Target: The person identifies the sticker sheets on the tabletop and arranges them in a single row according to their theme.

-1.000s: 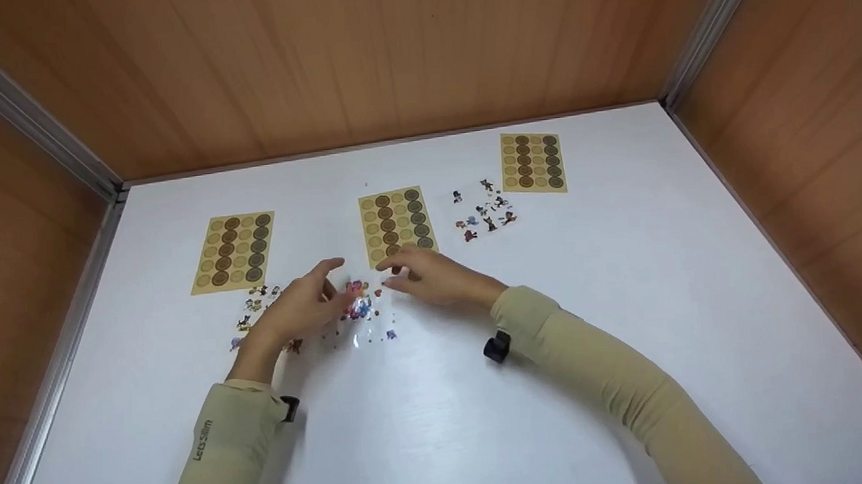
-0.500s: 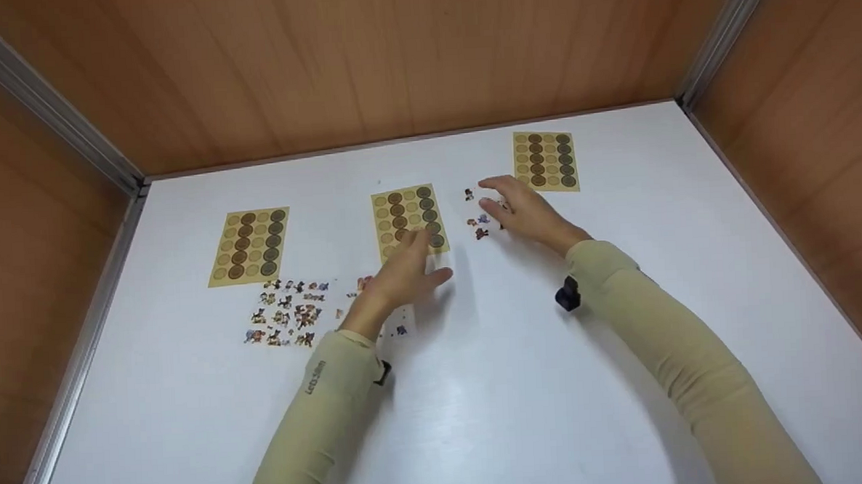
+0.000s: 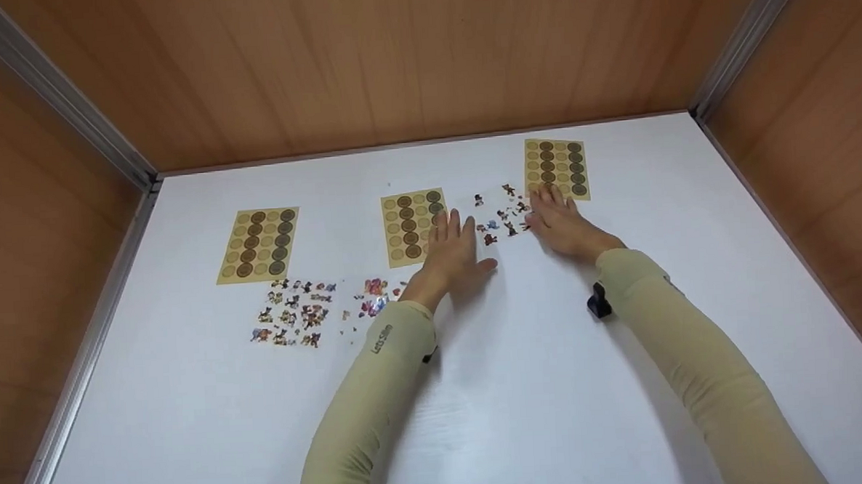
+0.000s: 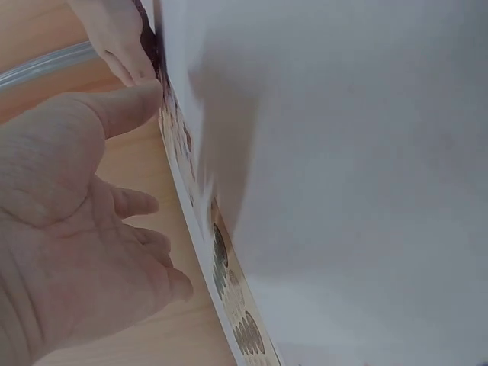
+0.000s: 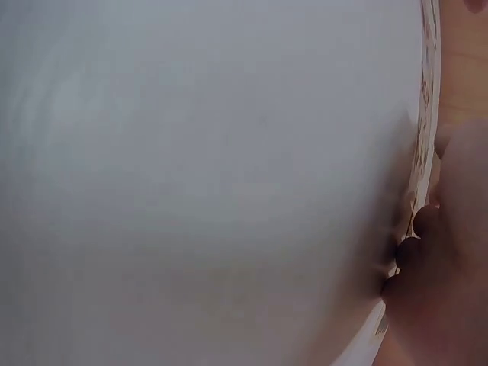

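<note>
My left hand [image 3: 452, 255] is over the right part of the middle yellow sheet of round coin-like stickers [image 3: 401, 229], fingers extended and thumb spread. In the left wrist view its palm and fingers [image 4: 137, 202] show nothing held. Just to its right lies a clear sheet of small cartoon stickers [image 3: 491, 225]. At that sheet's right edge is my right hand [image 3: 565, 225], fingers stretched forward, their tips overlapping the lower edge of the right yellow coin-sticker sheet [image 3: 561, 163]. Several right fingertips [image 5: 410, 252] sit close to the table in the right wrist view.
A third yellow coin-sticker sheet [image 3: 258, 242] lies at the left. In front of it is a clear cartoon sticker sheet [image 3: 289, 317], and beside that a clear sheet of pink and blue stickers [image 3: 373, 288]. Wooden panels [image 3: 394, 62] wall in the white table [image 3: 497, 414].
Both hands have moved right, from around the pink and blue sticker sheet to either side of the right-hand cartoon sticker sheet. The left hand's fingers have straightened. The view has shifted slightly.
</note>
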Available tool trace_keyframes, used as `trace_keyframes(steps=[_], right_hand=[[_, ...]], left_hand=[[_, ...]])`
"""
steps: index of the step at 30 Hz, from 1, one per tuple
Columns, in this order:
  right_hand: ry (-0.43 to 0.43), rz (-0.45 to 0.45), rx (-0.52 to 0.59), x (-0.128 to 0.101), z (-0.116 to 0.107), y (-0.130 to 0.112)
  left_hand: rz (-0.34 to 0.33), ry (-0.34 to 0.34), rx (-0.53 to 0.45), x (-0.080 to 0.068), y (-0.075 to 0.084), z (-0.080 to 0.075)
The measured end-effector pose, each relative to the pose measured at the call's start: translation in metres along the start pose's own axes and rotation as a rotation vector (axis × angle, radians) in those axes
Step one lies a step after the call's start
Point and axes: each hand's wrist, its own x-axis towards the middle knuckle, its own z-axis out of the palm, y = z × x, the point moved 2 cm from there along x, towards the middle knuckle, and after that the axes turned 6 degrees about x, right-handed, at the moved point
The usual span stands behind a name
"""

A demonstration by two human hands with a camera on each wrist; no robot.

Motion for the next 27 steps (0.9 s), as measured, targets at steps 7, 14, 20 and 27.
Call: trace_keyframes(steps=[7, 14, 20, 27], right_hand=[[0.002, -0.01, -0.029, 0.0, -0.001, -0.002], [-0.059, -0.033, 0.011, -0.009, 0.001, 0.002], [-0.104, -0.025, 0.054, -0.009, 0.0, 0.006], [-0.14, -0.019, 0.052, -0.007, 0.0, 0.005]], left_hand=[[-0.039, 0.001, 0.015, 0.015, 0.003, 0.003], [0.013, -0.036, 0.026, 0.02, 0.0, 0.01], [0.033, -0.034, -0.001, 0.027, -0.003, 0.009], [0.006, -0.038, -0.012, 0.033, -0.006, 0.005]])
